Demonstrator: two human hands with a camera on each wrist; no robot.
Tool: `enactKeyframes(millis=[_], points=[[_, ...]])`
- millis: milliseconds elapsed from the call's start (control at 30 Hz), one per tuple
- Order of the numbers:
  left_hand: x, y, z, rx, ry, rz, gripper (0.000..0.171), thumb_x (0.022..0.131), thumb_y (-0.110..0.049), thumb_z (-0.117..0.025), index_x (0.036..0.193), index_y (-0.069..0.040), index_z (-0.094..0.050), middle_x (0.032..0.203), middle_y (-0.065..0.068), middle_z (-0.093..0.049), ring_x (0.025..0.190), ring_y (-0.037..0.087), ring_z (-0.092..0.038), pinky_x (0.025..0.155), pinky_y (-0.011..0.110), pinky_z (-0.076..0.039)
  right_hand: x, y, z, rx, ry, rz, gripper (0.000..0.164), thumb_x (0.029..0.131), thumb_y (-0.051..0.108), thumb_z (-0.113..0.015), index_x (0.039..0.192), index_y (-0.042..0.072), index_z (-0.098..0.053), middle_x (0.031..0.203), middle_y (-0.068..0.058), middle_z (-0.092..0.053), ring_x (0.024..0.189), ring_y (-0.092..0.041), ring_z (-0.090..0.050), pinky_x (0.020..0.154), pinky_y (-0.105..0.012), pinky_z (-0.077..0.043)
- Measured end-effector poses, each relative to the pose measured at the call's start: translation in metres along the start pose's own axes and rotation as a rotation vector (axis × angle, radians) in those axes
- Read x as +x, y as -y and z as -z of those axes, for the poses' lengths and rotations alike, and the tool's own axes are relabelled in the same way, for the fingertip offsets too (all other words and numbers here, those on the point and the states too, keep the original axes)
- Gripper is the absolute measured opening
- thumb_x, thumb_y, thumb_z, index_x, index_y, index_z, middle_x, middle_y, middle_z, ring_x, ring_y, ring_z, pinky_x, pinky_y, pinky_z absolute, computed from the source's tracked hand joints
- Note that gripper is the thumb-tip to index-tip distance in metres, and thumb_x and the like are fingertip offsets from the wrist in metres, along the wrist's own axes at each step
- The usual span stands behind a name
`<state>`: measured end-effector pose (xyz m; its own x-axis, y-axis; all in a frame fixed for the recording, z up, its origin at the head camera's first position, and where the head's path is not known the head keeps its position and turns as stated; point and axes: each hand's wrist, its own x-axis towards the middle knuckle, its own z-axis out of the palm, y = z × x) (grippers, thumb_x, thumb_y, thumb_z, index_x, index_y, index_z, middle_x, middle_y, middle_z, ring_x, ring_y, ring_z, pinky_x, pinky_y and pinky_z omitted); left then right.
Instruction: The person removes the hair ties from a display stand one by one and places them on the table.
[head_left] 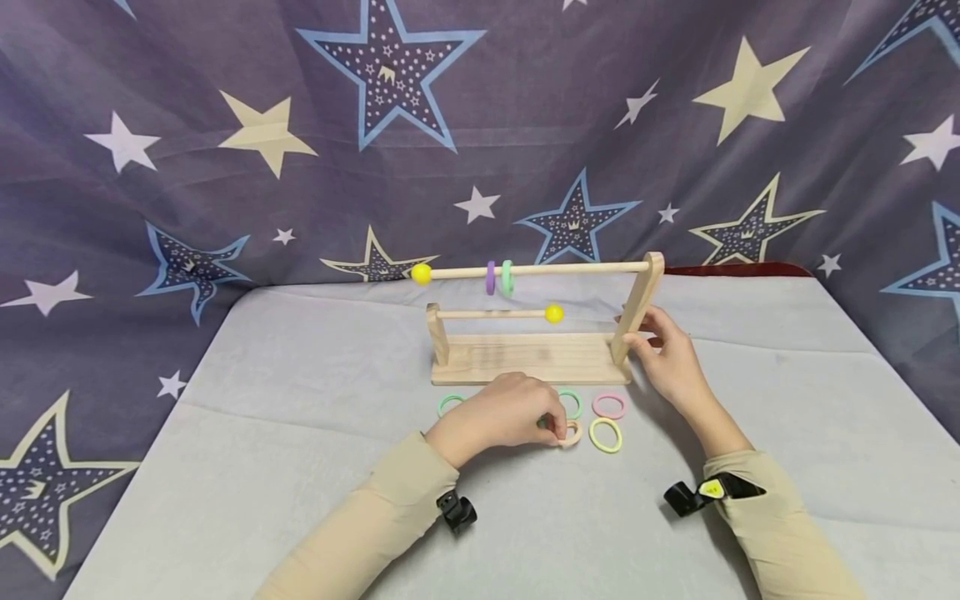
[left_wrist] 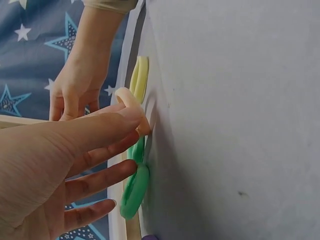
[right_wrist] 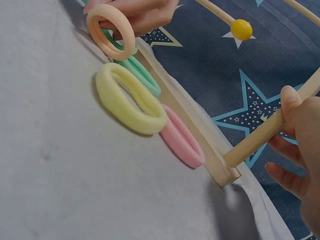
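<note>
My left hand (head_left: 510,410) pinches a peach hair tie (right_wrist: 131,37) between thumb and forefinger, raised slightly off the table in the right wrist view. The other fingers of that hand are spread in the left wrist view, near a green hair tie (left_wrist: 135,192). With thumb and fingers, my right hand (head_left: 671,362) grips the tall right post (head_left: 639,304) of a wooden rack (head_left: 525,360). Purple (head_left: 491,278) and mint (head_left: 507,278) hair ties hang on the rack's upper rod (head_left: 581,268). Its lower rod (head_left: 487,314) carries no hair tie.
Yellow (head_left: 605,435), pink (head_left: 609,406) and green (head_left: 451,403) hair ties lie before the rack. Yellow balls (head_left: 422,273) cap the rod ends. A star-patterned cloth (head_left: 480,108) hangs behind the grey-covered table (head_left: 300,350).
</note>
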<state>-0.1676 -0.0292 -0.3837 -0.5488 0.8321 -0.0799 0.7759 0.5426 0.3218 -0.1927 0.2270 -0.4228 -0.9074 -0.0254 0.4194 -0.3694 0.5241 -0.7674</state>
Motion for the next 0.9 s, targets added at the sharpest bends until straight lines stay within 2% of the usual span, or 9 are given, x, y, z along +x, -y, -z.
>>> enactKeyframes(millis=[333, 633, 900], points=[[-0.001, -0.001, -0.001, -0.022, -0.022, 0.031, 0.004, 0.085, -0.029, -0.08, 0.085, -0.029, -0.076, 0.077, -0.023, -0.06, 0.072, -0.005, -0.053, 0.079, 0.026, -0.044, 0.0, 0.0, 0.0, 0.005, 0.0, 0.009, 0.041, 0.092, 0.002, -0.066, 0.13, -0.003, -0.055, 0.115, -0.022, -0.068, 0.1, 0.016, -0.049, 0.078, -0.02, -0.041], [-0.009, 0.004, 0.003, -0.104, -0.103, 0.037, 0.013, 0.088, -0.026, -0.076, 0.101, -0.025, -0.076, 0.088, -0.019, -0.068, 0.086, 0.003, -0.063, 0.081, 0.025, -0.047, 0.001, 0.0, 0.0, -0.002, -0.001, 0.012, 0.04, 0.092, 0.003, -0.066, 0.13, -0.002, -0.056, 0.114, -0.02, -0.068, 0.1, 0.013, -0.05, 0.078, -0.022, -0.041], [-0.018, 0.007, 0.007, -0.115, -0.205, 0.106, 0.016, 0.09, -0.031, -0.074, 0.106, -0.029, -0.075, 0.1, -0.018, -0.069, 0.084, 0.004, -0.062, 0.073, 0.026, -0.047, 0.0, 0.0, 0.0, 0.001, -0.006, 0.017, 0.039, 0.092, 0.002, -0.067, 0.129, -0.002, -0.056, 0.113, -0.021, -0.069, 0.099, 0.015, -0.049, 0.077, -0.021, -0.041]])
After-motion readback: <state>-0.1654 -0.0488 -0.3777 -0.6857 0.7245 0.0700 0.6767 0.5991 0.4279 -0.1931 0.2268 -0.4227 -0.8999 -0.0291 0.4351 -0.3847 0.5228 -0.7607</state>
